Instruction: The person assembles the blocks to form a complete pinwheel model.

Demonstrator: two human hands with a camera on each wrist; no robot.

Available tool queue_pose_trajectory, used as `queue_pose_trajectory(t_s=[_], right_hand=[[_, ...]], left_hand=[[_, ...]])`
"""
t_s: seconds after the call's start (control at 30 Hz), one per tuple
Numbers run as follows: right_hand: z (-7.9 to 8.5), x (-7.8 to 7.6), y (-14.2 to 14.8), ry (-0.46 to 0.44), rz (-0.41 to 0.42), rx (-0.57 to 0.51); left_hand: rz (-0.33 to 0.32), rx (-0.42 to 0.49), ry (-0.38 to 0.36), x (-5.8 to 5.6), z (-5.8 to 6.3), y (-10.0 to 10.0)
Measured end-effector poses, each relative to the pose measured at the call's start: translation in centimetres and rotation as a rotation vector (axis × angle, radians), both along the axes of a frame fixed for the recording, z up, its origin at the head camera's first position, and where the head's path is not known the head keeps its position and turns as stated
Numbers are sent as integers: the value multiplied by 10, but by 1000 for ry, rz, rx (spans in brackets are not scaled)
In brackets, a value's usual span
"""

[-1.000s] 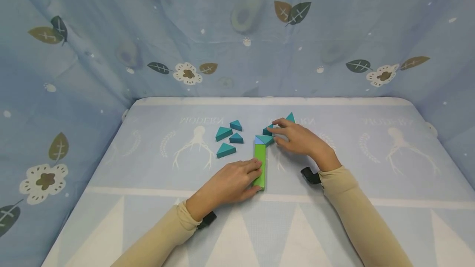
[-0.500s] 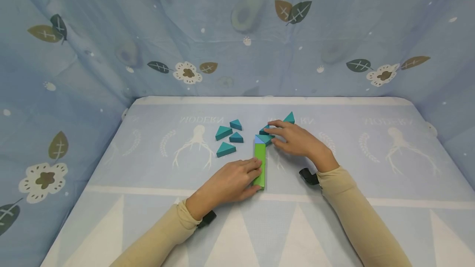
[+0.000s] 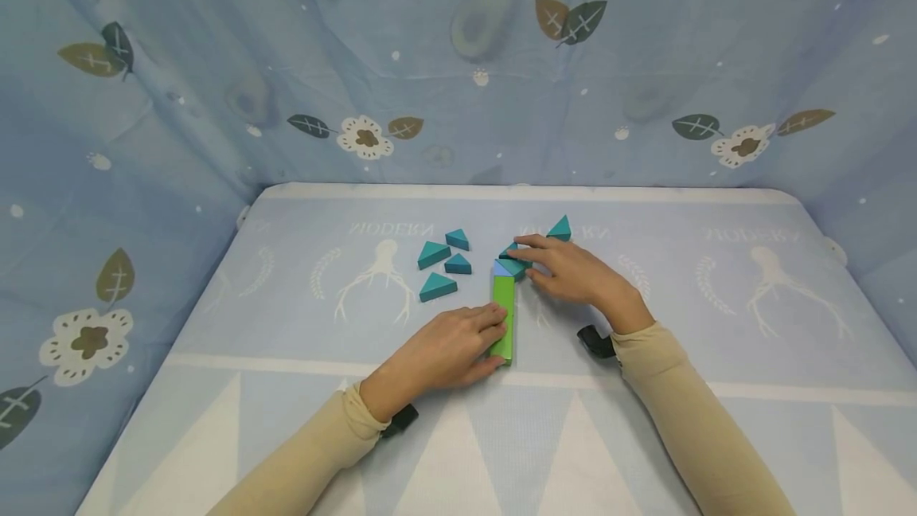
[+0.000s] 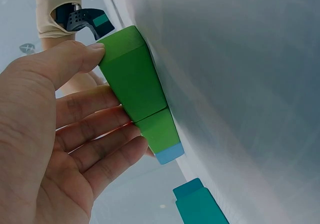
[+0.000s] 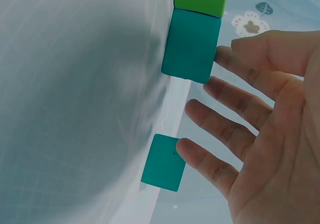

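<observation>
- Curtain [image 3: 401,46] is easily the biggest thing: blue fabric with leaves and white flowers, hanging behind the table and along both sides.
- Table [image 3: 286,412] comes next, covered in a pale blue print with antlers, white triangles and a flipped MODERN.
- Tan sleeves [image 3: 688,412] run in from the bottom edge, a black wrist device [image 3: 596,342] poking out near the right cuff.
- Left hand [image 3: 453,350] lies against the left side of a green bar [image 3: 503,291], fingers pretty straight, thumb at the near end, so touching rather than wrapped around.
- Right hand [image 3: 573,269] is up by the bar's far end, fingers spread and not closed on anything. One fingertip overlaps a teal wedge [image 3: 505,254]; can't tell if it's actually touching.
- That bar is really two green blocks end to end, flat around mid-table.
- Four teal triangles [image 3: 434,254] sit loosely grouped left of the far end; a lone teal triangle [image 3: 560,229] is just past the right hand.
- Tiny light-blue triangle [image 3: 499,268] caps the bar's far end, with a teal piece [image 3: 514,270] right against it.
</observation>
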State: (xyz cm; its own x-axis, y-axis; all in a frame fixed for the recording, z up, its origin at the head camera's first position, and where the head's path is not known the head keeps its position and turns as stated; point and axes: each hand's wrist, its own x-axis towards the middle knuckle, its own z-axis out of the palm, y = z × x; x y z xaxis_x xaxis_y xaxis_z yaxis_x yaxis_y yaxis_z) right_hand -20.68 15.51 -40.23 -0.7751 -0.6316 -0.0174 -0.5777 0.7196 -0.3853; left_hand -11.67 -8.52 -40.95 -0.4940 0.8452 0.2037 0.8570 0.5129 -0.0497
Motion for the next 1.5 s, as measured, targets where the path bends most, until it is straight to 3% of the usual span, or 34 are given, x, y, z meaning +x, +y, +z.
queue_pose_trajectory(t_s=[1.5], right_hand=[[5,7,-7,-18,-6,3]], left_hand=[[1,7,-9,-1,-2,1]])
